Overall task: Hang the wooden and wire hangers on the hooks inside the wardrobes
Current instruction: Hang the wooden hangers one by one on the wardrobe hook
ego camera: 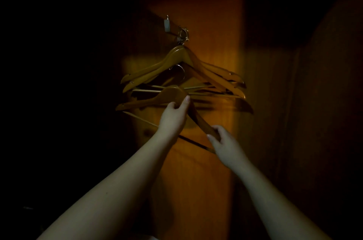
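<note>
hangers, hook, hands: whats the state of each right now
hook: on the wardrobe panel, carrying hangers
hung hangers: bunched on the hook, overlapping
held hanger: off the hook, tilted, below the bunch
left hand: gripping the held hanger's middle
right hand: gripping its lower right arm
panel: lit, rest of wardrobe dark

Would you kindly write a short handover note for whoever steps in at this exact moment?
Left hand grips the held wooden hanger at its neck; right hand holds its right arm lower down.
Done: several wooden hangers already hang on the hook on the wardrobe panel.
Left: lift the held hanger's own metal hook onto that hook; it is not on yet. Any wire hangers are lost in the dark.
</note>
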The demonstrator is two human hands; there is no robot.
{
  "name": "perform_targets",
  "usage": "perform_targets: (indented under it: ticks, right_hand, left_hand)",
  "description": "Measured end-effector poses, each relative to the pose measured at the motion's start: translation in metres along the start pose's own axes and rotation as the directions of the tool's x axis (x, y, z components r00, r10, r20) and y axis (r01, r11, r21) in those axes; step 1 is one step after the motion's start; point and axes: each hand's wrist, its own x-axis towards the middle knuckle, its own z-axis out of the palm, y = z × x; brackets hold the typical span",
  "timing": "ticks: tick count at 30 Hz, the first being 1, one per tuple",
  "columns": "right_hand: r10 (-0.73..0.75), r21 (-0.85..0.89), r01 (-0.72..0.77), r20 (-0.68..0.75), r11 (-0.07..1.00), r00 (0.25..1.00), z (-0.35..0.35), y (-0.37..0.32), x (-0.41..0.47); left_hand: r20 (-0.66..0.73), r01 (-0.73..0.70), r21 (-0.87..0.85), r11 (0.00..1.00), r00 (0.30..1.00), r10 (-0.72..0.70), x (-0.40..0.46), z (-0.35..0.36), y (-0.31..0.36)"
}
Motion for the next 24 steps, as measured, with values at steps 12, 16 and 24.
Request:
perform_targets:
  ticks: [12,16,24]
  right_hand:
    - [0.059,0.003,-0.059,-0.046,0.998,0.997,-0.072,0.002,0.048]
    - [0.019,0.020,-0.018,-0.034,1.000,0.999,-0.093,-0.013,0.065]
    - [0.009,0.043,-0.007,-0.045,0.999,0.999,-0.116,-0.043,0.094]
  left_hand:
    - [-0.129,-0.331,0.605,0.724,0.856,0.500,0.057,-0.068,-0.001]
    - [-0.041,-0.321,0.734,0.599,0.859,0.510,0.078,-0.085,0.005]
    - [0.039,-0.363,0.766,0.531,0.850,0.525,0.118,-0.096,0.014]
